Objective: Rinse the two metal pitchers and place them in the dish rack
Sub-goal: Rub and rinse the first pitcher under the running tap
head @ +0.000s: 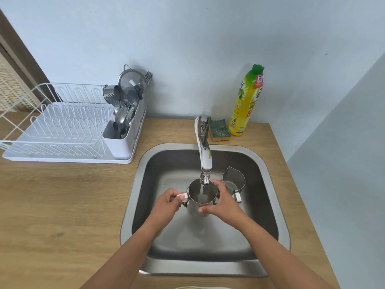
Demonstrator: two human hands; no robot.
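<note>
A metal pitcher is held upright under the faucet, and water runs from the spout into its mouth. My left hand pinches its handle on the left side. My right hand wraps around the pitcher's right wall and front. A second metal pitcher stands upright on the sink floor just to the right, its spout pointing away from me and its handle toward me. The white wire dish rack sits on the counter at the left, its plate slots bare.
The steel sink is set in a wooden counter. The rack's cutlery holder carries spoons, forks, a cup and a strainer. A green sponge and a yellow dish soap bottle stand behind the faucet by the wall.
</note>
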